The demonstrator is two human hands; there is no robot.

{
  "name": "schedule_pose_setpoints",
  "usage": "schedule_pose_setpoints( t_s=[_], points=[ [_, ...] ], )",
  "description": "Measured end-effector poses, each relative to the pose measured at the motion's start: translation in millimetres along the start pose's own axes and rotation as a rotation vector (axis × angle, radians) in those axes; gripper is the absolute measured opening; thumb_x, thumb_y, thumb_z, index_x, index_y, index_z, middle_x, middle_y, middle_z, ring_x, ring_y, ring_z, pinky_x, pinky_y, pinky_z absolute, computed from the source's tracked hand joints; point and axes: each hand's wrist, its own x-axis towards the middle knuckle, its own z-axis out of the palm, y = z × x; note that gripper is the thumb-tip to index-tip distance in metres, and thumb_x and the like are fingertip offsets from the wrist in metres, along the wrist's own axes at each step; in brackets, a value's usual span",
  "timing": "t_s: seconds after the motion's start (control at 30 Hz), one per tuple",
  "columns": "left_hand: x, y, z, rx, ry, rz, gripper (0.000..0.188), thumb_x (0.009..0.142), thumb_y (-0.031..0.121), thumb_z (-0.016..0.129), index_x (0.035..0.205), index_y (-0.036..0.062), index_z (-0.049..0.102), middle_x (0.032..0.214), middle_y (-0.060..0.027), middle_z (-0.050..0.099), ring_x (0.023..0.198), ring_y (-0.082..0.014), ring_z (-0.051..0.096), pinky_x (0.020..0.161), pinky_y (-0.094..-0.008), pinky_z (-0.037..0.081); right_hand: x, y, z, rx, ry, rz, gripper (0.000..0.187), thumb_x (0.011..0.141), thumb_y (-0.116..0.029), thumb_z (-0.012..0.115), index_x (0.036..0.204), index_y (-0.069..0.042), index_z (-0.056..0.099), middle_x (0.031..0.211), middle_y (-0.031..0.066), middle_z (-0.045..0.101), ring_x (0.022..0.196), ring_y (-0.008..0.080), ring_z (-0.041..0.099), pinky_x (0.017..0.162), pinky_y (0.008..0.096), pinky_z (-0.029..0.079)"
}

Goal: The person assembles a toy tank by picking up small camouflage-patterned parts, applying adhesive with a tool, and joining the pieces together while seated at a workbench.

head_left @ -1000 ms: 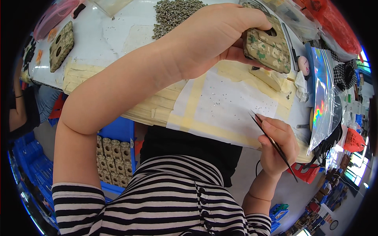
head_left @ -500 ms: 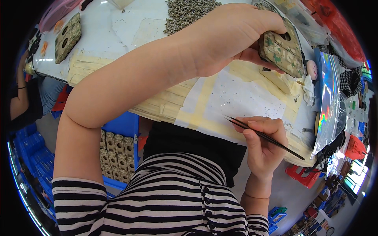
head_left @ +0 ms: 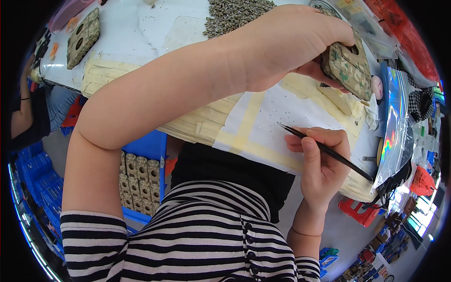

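My left hand (head_left: 312, 35) reaches across the table to the far right, fingers closed around a camouflage-patterned casing (head_left: 351, 68) with a round hole. The casing is tilted, and part of it is hidden behind the hand. In my right hand (head_left: 324, 162), black pointed tweezers (head_left: 354, 168) are pinched between thumb and fingers. Their tips point to the upper left, above a white paper sheet (head_left: 256, 129) sprinkled with tiny shiny bits. It cannot be made out whether the tips grip anything.
A heap of small metallic parts (head_left: 230, 19) lies beyond my left forearm. Another camouflage casing (head_left: 83, 40) with two holes rests at the far left. A blue crate (head_left: 157, 145) below holds several casings. Plastic bags (head_left: 394, 113) crowd the right edge. A co-worker's arm (head_left: 23, 113) shows at left.
The view has shifted slightly. My right hand with the tweezers has moved a little up and right over the paper. My left hand still holds the casing, now slightly farther right in view.
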Motion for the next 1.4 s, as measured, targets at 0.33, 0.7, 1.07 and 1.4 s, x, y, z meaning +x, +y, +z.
schedule_pose_setpoints(
  t_s=[0.33, 0.7, 1.07, 1.4],
  points=[
    [4.7, -0.7, -13.0, -0.129, -0.137, -0.027, 0.032, 0.087, 0.021, 0.053, 0.107, -0.0039, 0.046, 0.094, -0.0097, 0.06, 0.08, -0.0135, 0.06, 0.075, -0.0273, 0.052, 0.4, -0.4, 2.1, 0.01, 0.033, 0.008, 0.009, 0.085, 0.004, 0.059, 0.09, 0.006, 0.051, 0.089, 0.015, 0.062, 0.076, 0.0161, 0.064, 0.07, 0.0243, 0.053],
    [3.6, -4.1, -2.7, -0.046, -0.039, 0.02, 0.03, 0.088, 0.02, 0.052, 0.105, -0.0037, 0.047, 0.093, -0.0091, 0.06, 0.08, -0.013, 0.06, 0.073, -0.0265, 0.052, 1.5, 0.2, 2.3, -0.027, 0.022, 0.004, 0.01, 0.084, 0.002, 0.061, 0.089, 0.006, 0.053, 0.086, 0.0135, 0.063, 0.072, 0.0132, 0.062, 0.068, 0.0223, 0.051],
    [-1.1, -2.8, -0.1, -0.021, -0.017, 0.035, 0.031, 0.087, 0.02, 0.052, 0.105, -0.0047, 0.046, 0.095, -0.0112, 0.059, 0.082, -0.0153, 0.06, 0.076, -0.0278, 0.052, 1.1, 0.8, 2.3, -0.027, 0.018, 0.011, 0.01, 0.085, 0.002, 0.06, 0.089, 0.006, 0.052, 0.087, 0.0138, 0.063, 0.073, 0.0138, 0.063, 0.067, 0.0228, 0.052],
    [-0.9, -2.8, -1.6, -0.009, -0.035, 0.033, 0.031, 0.087, 0.021, 0.051, 0.106, -0.0041, 0.046, 0.095, -0.0109, 0.059, 0.083, -0.0151, 0.06, 0.076, -0.0276, 0.051, 1.7, -0.4, 3.0, -0.024, 0.016, 0.016, 0.009, 0.086, 0.002, 0.059, 0.09, 0.006, 0.052, 0.087, 0.0141, 0.062, 0.075, 0.0147, 0.064, 0.067, 0.0232, 0.053]
  ],
)
